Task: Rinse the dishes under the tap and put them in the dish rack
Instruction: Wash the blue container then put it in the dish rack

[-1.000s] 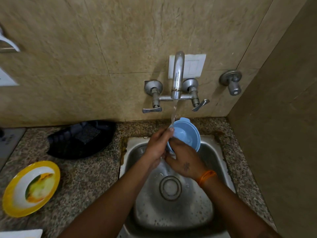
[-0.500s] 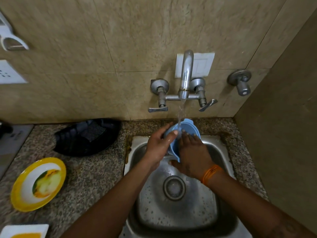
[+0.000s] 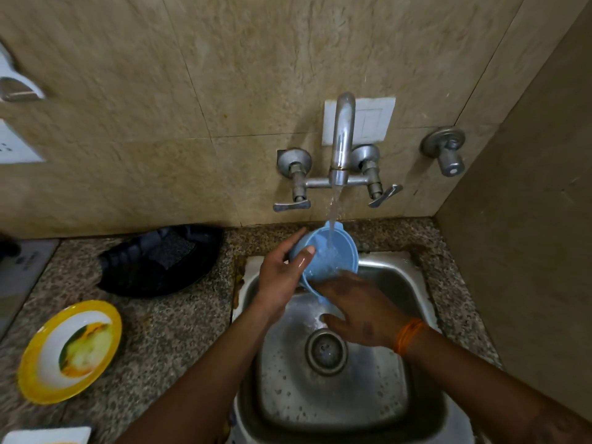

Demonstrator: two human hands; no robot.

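A light blue bowl [image 3: 333, 251] is tilted under the running tap [image 3: 342, 139], and water falls into it. My left hand [image 3: 282, 277] grips the bowl's left rim, thumb inside. My right hand [image 3: 358, 312] reaches from the right with fingers on the bowl's lower edge, palm down over the steel sink [image 3: 416, 395]. A yellow-rimmed plate [image 3: 69, 350] lies on the counter at the left. A black dish rack [image 3: 160, 261] sits behind it near the wall.
A granite counter [image 3: 173, 331] surrounds the sink. A white dish [image 3: 45, 436] shows at the bottom left edge. Two lever handles [image 3: 291, 205] flank the spout, and a separate valve [image 3: 447, 152] is on the wall at the right. A side wall closes the right.
My right hand has slid from the bowl's inside down to its lower edge. The bowl is tipped more toward me under the stream. The view has shifted slightly.
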